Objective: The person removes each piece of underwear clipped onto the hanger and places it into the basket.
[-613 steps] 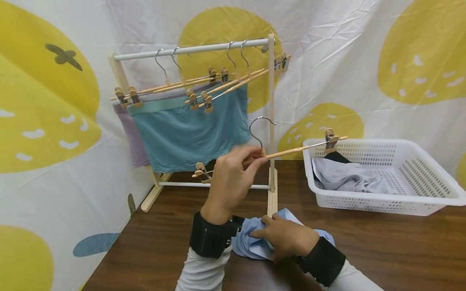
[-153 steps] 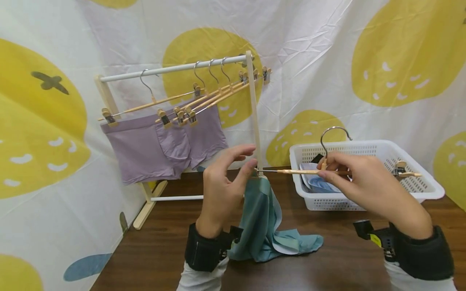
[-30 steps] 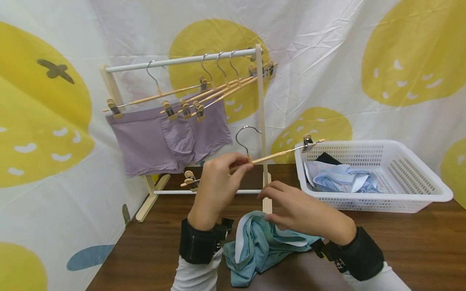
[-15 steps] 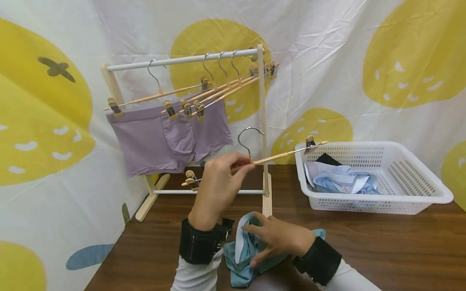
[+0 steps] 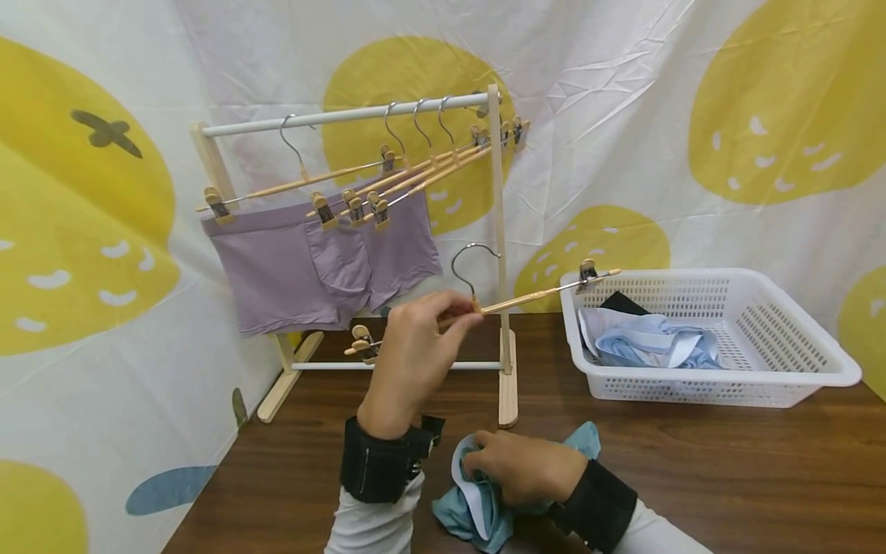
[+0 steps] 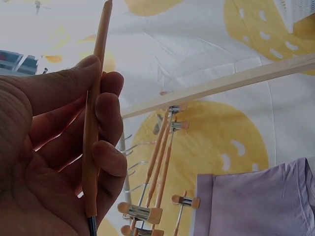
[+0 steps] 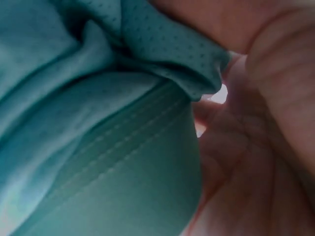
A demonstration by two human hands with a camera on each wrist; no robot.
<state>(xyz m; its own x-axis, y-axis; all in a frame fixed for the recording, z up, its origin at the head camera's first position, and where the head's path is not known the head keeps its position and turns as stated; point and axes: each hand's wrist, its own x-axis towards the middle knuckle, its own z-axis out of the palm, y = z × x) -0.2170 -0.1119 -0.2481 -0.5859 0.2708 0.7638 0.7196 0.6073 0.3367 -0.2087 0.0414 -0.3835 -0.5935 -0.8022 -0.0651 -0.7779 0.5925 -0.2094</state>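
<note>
In the head view my left hand (image 5: pixel 411 346) holds a clip hanger (image 5: pixel 529 297) by its middle, metal hook upward. The left wrist view shows thumb and fingers curled round the hanger's wooden rod (image 6: pixel 92 137). No cloth shows in the hanger's two clips. Below, my right hand (image 5: pixel 526 463) grips crumpled teal boxer briefs (image 5: pixel 460 508) on the table, with their pale inner waistband showing. Up close in the right wrist view, the teal cloth (image 7: pixel 133 177) bunches against the palm; the fingertips are mostly hidden.
Behind my left hand stands a small clothes rack (image 5: pixel 353 115). Lilac boxer briefs (image 5: pixel 277 269) hang there from one hanger, beside several bare clip hangers (image 5: pixel 429 173). A white basket (image 5: pixel 727 388) at right holds light-blue underwear (image 5: pixel 654 341), grey cloth and a black piece.
The teal briefs, on the rack at first, came off their hanger onto the table; the light-blue pair went into the basket. Lately my right hand lowered and gathered up the teal cloth.
</note>
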